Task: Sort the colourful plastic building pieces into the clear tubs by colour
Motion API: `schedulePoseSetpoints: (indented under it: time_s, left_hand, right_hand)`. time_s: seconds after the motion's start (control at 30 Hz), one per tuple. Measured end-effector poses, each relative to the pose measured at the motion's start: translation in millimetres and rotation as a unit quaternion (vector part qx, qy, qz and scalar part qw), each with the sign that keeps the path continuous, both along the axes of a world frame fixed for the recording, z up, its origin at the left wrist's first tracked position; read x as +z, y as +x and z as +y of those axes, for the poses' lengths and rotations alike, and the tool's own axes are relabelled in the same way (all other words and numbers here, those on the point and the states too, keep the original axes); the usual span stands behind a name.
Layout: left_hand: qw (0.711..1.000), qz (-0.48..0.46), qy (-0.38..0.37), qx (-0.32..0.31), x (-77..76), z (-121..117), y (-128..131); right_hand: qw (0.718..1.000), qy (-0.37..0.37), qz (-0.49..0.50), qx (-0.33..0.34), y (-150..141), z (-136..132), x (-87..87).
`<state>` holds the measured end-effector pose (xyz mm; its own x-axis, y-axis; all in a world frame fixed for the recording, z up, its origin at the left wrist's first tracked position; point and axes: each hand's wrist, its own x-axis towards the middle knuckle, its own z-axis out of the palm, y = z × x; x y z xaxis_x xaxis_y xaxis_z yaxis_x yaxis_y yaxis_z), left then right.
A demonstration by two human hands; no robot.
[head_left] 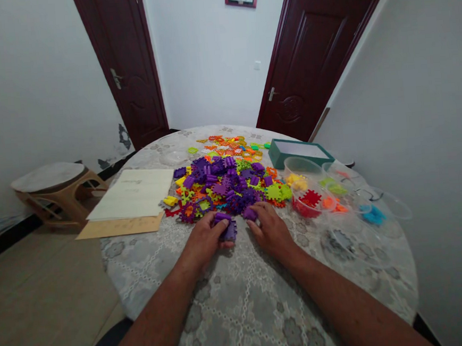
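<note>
A heap of plastic building pieces [219, 184], purple on top with yellow, green, orange and red ones among them, lies at the middle of the table. Just in front of it, my left hand [207, 236] is closed on purple building pieces [229, 230], a toothed flat one and a rounded one, with the thumb on top. My right hand [269, 226] pinches a small purple piece [250, 213] at the heap's near edge. A short gap of tablecloth separates the two hands.
Clear plastic tubs [303, 180] with pieces sorted by colour stand at the right, near a green box [299, 151]. Paper sheets [132, 194] lie at the left over a brown envelope [119, 227]. Flat orange pieces [232, 147] spread behind the heap. A stool [52, 192] stands left.
</note>
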<state>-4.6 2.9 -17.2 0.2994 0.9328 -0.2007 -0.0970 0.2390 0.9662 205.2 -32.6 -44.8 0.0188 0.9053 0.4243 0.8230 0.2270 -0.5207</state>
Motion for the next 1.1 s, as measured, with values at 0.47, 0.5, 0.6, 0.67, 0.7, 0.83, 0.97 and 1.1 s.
schedulePoseSetpoints:
  time_s: [0.47,0.5,0.6,0.67,0.7,0.83,0.97,1.1]
  left_hand:
    - [0.990,-0.117,-0.080,-0.011,-1.3,-1,-5]
    - [0.989,-0.119,-0.083,-0.009,-0.5,-1,-5]
    - [0.987,-0.130,-0.088,-0.019,1.2,-2,-5]
    - [0.987,-0.137,-0.083,-0.030,0.9,-3,-4]
    - [0.987,-0.140,-0.078,-0.035,0.2,-3,-4]
    - [0.989,-0.131,-0.064,-0.028,-3.5,-5,-3]
    - [0.994,-0.093,-0.049,-0.024,-2.4,-7,-2]
    - [0.997,-0.069,-0.036,-0.007,-0.9,-6,0]
  right_hand:
    - [0.999,0.016,0.049,0.005,9,0,2.1]
    - [0.997,0.029,0.059,0.032,7,-2,2.6]
    - [0.989,0.064,0.049,0.125,-4,-9,3.4]
    - [0.984,0.064,0.019,0.167,-12,-14,4.0]
    - [0.982,0.059,0.002,0.178,-15,-16,4.4]
    - [0.980,0.047,-0.039,0.189,-21,-19,6.4]
    - [0.974,0.069,-0.027,0.214,-17,-18,6.6]
    - [0.986,0.119,-0.023,0.114,-3,-7,2.8]
